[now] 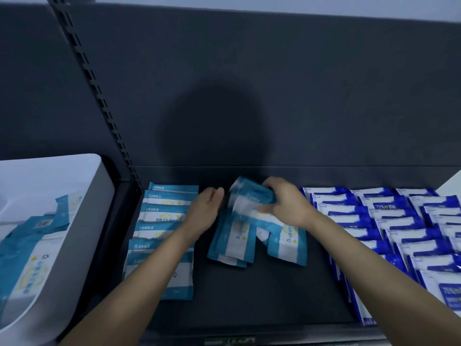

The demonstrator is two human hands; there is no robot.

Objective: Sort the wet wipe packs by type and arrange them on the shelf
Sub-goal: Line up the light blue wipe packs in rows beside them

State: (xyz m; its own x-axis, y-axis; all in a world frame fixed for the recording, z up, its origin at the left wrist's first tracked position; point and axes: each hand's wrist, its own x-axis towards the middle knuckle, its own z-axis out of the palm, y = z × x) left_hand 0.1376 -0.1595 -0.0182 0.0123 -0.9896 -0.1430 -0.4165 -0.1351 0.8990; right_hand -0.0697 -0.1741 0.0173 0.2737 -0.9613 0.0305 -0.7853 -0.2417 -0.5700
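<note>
Left forearm (149,283) and right forearm (374,265), both bare, stretched from the lower edge across the dark shelf (249,295), converging at its middle. Left hand (207,208) just beside the loose packs, fingers straight and close together, gripping nothing; too blurred to tell whether touching the nearest pack. Right hand (284,203) with fingers curled over the top of a teal-and-white wet wipe pack (247,196), gripping it, the pack raised and tilted above the others. Beneath and in front, a loose heap of teal packs (234,245), overlapping and askew, flat on the shelf at its middle. To the left, a neat column of teal packs (162,211), shingled front to back, partly hidden under the left forearm. To the right, apart from the heap, several shingled rows of dark blue-and-white packs (389,221), one marked 75%. On the far left, past a slotted upright (94,96), a white plastic bin (82,221) with more teal packs (25,245) jumbled inside. Behind everything, a dark grey back panel (324,83) with a rounded shadow (212,126) on it. At the shelf's front edge, a small label strip (229,342), unreadable.
</note>
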